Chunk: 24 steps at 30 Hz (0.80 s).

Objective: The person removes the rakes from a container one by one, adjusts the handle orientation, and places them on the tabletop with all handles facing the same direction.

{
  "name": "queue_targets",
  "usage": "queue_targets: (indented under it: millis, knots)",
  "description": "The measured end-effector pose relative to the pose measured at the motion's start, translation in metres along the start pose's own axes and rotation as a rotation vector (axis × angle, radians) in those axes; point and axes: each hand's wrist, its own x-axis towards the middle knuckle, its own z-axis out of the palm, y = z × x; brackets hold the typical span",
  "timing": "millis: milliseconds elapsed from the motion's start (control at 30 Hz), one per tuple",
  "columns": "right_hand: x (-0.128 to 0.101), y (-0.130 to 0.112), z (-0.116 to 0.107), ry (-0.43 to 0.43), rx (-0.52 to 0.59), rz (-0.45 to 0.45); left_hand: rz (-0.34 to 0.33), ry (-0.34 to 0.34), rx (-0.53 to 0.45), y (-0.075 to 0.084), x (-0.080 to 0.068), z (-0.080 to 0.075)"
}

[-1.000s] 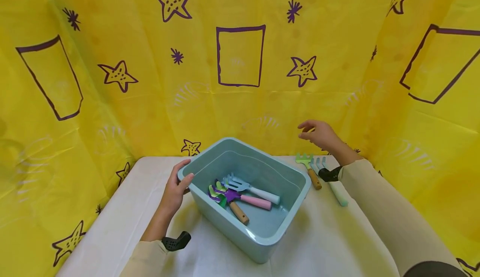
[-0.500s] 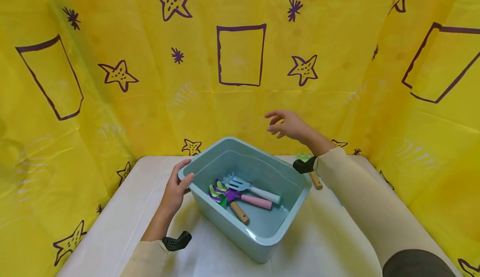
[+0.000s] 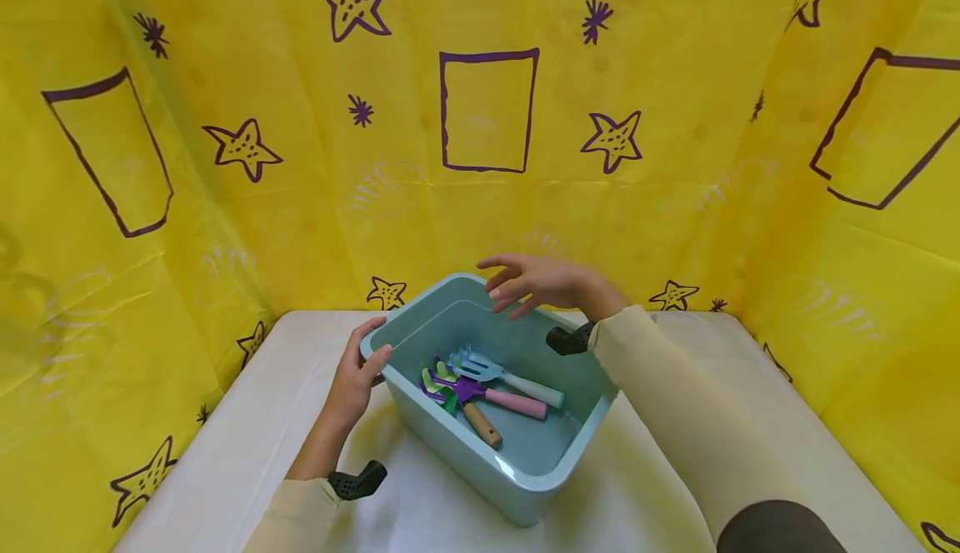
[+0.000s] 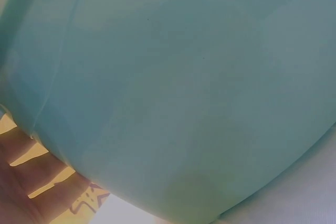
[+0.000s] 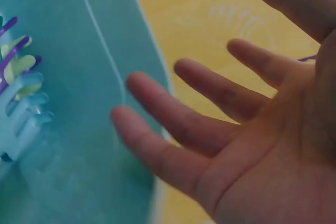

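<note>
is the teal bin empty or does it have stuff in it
Not empty: the teal bin holds a few toy garden tools lying on its bottom.

A pale teal plastic bin [image 3: 525, 461] sits skewed on the white table, one corner toward the viewer, open side up. The left hand [image 3: 358, 376] grips its left rim, thumb inside the edge and fingers [image 4: 31, 156] against the outer wall, while the right hand [image 3: 542, 282] hovers empty, fingers [image 5: 173, 114] spread, above the far rim. Inside lie toy garden tools: a blue fork [image 3: 504, 375] with a pale handle, a purple one [image 3: 491, 396] with a pink handle, and a green one [image 3: 453, 403] with a wooden handle, heads bunched together.
</note>
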Motion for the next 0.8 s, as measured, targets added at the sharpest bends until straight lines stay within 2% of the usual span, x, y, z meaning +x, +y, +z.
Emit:
queue_targets:
  millis: [133,300,467,600,800]
  knots:
    - [0.012,0.009,0.009,-0.073,-0.007,0.059,-0.010,0.005,-0.006,0.000,-0.001,0.000]
    - [0.025,0.023,0.017,-0.108,-0.065,0.121,-0.023,0.008,-0.018,0.003,-0.002,0.000]
    - [0.034,0.038,0.022,-0.098,-0.121,0.183,-0.025,-0.014,-0.024,0.020,-0.007,0.004]
    - [0.038,0.045,0.026,-0.117,-0.117,0.232,-0.026,-0.014,-0.003,0.035,-0.012,0.006]
    - [0.040,0.053,0.031,-0.174,-0.130,0.316,-0.039,-0.009,-0.002,0.038,-0.013,0.004]
